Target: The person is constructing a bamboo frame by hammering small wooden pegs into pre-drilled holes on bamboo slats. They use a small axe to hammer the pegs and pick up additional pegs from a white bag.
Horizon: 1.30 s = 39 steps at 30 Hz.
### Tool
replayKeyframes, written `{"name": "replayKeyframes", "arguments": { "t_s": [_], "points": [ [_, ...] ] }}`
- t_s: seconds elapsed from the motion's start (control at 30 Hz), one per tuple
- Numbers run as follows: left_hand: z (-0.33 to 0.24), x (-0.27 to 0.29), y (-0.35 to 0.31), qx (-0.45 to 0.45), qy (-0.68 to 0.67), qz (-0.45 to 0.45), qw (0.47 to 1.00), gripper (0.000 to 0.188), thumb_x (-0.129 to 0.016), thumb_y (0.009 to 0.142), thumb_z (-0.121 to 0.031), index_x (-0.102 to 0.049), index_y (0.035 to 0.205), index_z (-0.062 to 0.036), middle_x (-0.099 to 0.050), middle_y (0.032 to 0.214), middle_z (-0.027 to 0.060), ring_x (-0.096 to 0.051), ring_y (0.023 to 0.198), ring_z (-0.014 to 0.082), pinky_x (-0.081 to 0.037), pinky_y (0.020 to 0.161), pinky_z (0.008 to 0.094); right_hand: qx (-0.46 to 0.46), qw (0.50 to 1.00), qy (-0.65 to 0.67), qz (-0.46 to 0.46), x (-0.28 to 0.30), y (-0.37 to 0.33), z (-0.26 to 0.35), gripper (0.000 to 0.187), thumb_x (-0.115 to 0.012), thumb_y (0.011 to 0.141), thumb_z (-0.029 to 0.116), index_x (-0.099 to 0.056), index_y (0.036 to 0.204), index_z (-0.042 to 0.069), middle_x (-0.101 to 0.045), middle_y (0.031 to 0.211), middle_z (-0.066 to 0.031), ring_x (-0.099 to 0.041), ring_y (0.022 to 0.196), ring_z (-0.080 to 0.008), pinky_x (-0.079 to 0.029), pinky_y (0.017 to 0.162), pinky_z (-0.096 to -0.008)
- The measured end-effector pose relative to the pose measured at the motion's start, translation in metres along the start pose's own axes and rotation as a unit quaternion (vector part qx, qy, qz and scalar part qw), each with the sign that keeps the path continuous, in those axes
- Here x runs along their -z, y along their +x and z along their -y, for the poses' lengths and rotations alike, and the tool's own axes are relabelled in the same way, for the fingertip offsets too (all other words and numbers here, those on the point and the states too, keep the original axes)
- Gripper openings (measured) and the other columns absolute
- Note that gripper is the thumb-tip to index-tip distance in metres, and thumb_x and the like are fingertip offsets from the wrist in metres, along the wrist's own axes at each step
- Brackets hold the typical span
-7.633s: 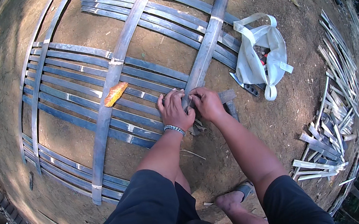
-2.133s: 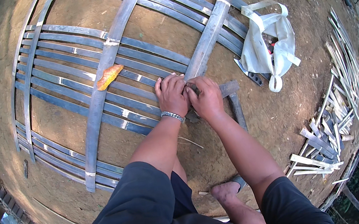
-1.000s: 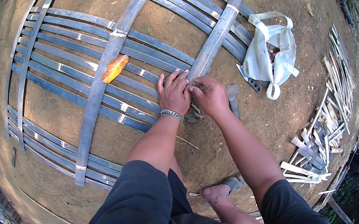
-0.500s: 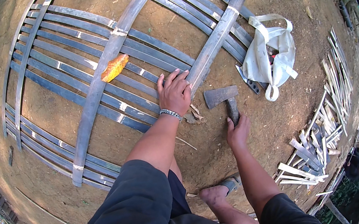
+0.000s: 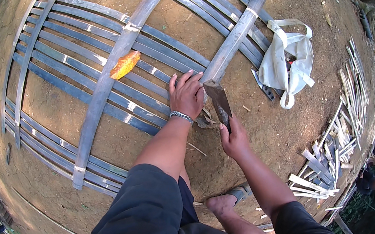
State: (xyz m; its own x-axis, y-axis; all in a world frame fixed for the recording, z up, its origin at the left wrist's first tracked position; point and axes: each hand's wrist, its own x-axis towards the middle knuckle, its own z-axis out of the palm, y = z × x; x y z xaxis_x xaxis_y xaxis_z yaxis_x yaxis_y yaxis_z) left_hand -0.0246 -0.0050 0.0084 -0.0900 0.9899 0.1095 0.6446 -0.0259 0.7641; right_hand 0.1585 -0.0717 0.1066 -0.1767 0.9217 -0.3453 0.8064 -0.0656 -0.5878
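My left hand (image 5: 186,98), with a chain bracelet at its wrist, rests with spread fingers on the ends of dark split-bamboo slats (image 5: 153,72), beside the near end of a thick bamboo crosspiece (image 5: 228,48). In my right hand (image 5: 236,141) is a hatchet (image 5: 219,99), gripped by its short dark handle. Its metal head stands close to the crosspiece's end, just right of my left fingers; whether it touches is unclear. The slats cross under a second thick crosspiece (image 5: 96,102), with pale bindings at some joints. An orange-yellow lump (image 5: 125,65) lies on that crosspiece.
A white cloth bag (image 5: 287,60) with handles sits on the dirt at right, a dark flat tool (image 5: 264,85) partly under it. Split sticks and offcuts (image 5: 324,163) are heaped at lower right. Dry leaves (image 5: 204,121) lie below my left hand. My sandaled foot (image 5: 222,203) is near.
My right hand has brought the hatchet up and left, turning its head from lying sideways to upright beside the crosspiece's end. My left hand stays on the slats. The view has shifted slightly.
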Motion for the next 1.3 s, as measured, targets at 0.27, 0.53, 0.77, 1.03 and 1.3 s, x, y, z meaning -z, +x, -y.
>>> {"name": "replayKeyframes", "arguments": {
  "t_s": [0.27,0.53,0.77,1.03,1.3],
  "points": [
    [0.002,0.001,-0.002,0.006,-0.007,0.0,1.0,0.006,-0.072,0.088,-0.013,-0.067,0.091,-0.0126,-0.072,0.132,-0.0034,-0.056,0.137,0.0233,-0.024,0.122,0.0555,0.079,0.995,0.01,-0.056,0.0,0.005,-0.003,0.059,-0.063,0.1,0.016,-0.044,0.154,0.004,-0.066,0.128,-0.0278,-0.067,0.114,-0.0459,-0.056,0.094,-0.0493],
    [0.003,-0.002,-0.002,0.005,-0.002,0.0,1.0,0.005,-0.07,0.089,-0.015,-0.068,0.092,-0.0121,-0.073,0.131,-0.0033,-0.057,0.137,0.024,-0.024,0.123,0.0556,0.101,0.993,0.001,-0.066,0.006,0.008,0.004,0.06,-0.065,0.098,0.014,-0.045,0.155,0.006,-0.067,0.117,-0.0256,-0.069,0.102,-0.0443,-0.056,0.085,-0.0487],
    [0.004,-0.001,-0.003,0.008,-0.003,0.004,1.0,0.007,-0.069,0.091,-0.018,-0.07,0.095,-0.0122,-0.073,0.131,-0.0033,-0.056,0.137,0.0227,-0.024,0.123,0.0554,0.097,0.994,-0.04,-0.041,0.002,0.01,-0.005,0.063,-0.066,0.096,0.011,-0.044,0.156,0.007,-0.067,0.106,-0.023,-0.069,0.092,-0.0417,-0.056,0.079,-0.047],
    [0.001,0.003,-0.003,0.021,0.001,0.01,1.0,0.01,-0.071,0.09,-0.016,-0.071,0.099,-0.0131,-0.074,0.129,-0.0035,-0.055,0.138,0.0215,-0.023,0.124,0.054,0.079,0.995,-0.05,-0.023,0.007,0.008,0.001,0.062,-0.066,0.097,0.012,-0.046,0.155,0.007,-0.068,0.112,-0.024,-0.071,0.096,-0.0416,-0.057,0.084,-0.0475],
    [0.002,-0.003,-0.004,0.006,0.008,0.009,1.0,0.008,-0.069,0.089,-0.016,-0.069,0.097,-0.0132,-0.071,0.135,-0.0017,-0.055,0.138,0.0267,-0.023,0.123,0.055,0.006,0.998,0.011,-0.053,0.015,-0.016,-0.014,0.055,-0.065,0.1,0.015,-0.049,0.151,0.003,-0.067,0.126,-0.029,-0.069,0.111,-0.0451,-0.056,0.093,-0.0469]
  ]
}}
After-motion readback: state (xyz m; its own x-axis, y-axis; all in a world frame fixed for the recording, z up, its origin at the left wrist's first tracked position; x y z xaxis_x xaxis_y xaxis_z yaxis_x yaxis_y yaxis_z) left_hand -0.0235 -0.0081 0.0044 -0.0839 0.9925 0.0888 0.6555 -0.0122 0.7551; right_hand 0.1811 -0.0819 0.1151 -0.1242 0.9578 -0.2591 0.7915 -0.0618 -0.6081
